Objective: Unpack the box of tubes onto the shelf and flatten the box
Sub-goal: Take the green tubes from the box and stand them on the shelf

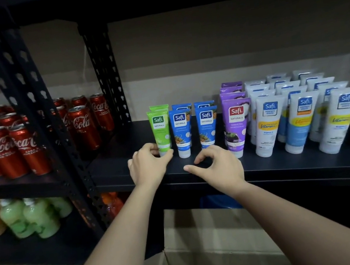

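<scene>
**Tubes stand on the shelf, box waits below**

The left hand [149,165] has its grip around the bottom of the green tube [161,132], thumb on one side and fingers on the other. The right hand [217,166] holds nothing; its fingers curl loosely just above the shelf [288,167], near the cap of a blue tube [207,127]. At 3 o'clock from the blue tubes stand purple tubes [236,123], then rows of white tubes [301,120]. The box [208,240] sits open under the shelf, at 6 o'clock from the hands. Red cans [4,153] stand at 9 o'clock, green bottles [35,219] beneath them.
</scene>
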